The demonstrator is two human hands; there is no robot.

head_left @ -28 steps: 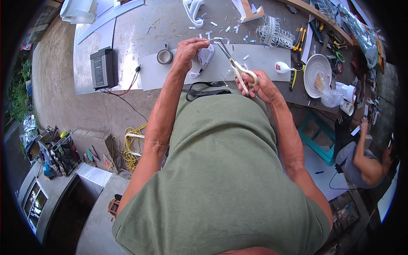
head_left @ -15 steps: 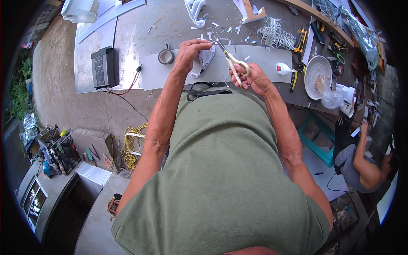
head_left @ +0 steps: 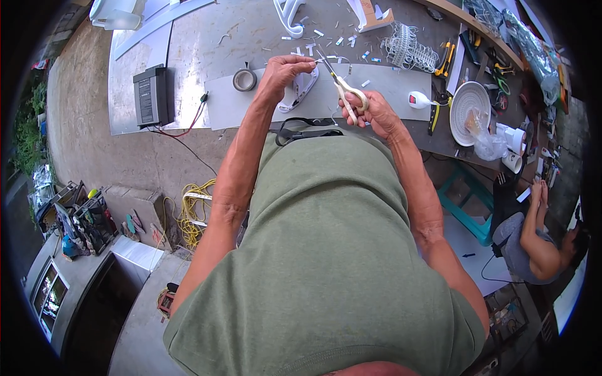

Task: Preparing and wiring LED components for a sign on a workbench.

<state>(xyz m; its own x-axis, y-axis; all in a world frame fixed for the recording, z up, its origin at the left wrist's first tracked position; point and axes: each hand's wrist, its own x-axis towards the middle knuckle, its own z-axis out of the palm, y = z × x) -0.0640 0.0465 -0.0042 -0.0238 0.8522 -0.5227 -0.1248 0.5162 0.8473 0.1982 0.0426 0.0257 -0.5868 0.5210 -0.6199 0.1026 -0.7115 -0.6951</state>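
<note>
My right hand (head_left: 374,114) grips a pair of scissors (head_left: 346,99) with cream handles, its fingers in the loops. Their metal blades point away from me and a little left. At the blade tips, my left hand (head_left: 283,75) is closed in a pinch on a thin wire, too fine to make out fully. Below the left fingertips, a white curved plastic part (head_left: 302,93) lies on the table, partly hidden by that hand. A roll of tape (head_left: 244,80) sits left of the left hand.
Small white bits (head_left: 339,41) are scattered beyond my hands. A dark power box (head_left: 149,100) with cables stands left. To the right are a white bottle (head_left: 419,100), a yellow-black cutter (head_left: 433,119), a pale basket (head_left: 461,100) and a green stool (head_left: 473,216). Another person (head_left: 536,241) works far right.
The scissors' handles have come closer together. My left hand stays almost in place, still pinching. Both of the other person's forearms now show together.
</note>
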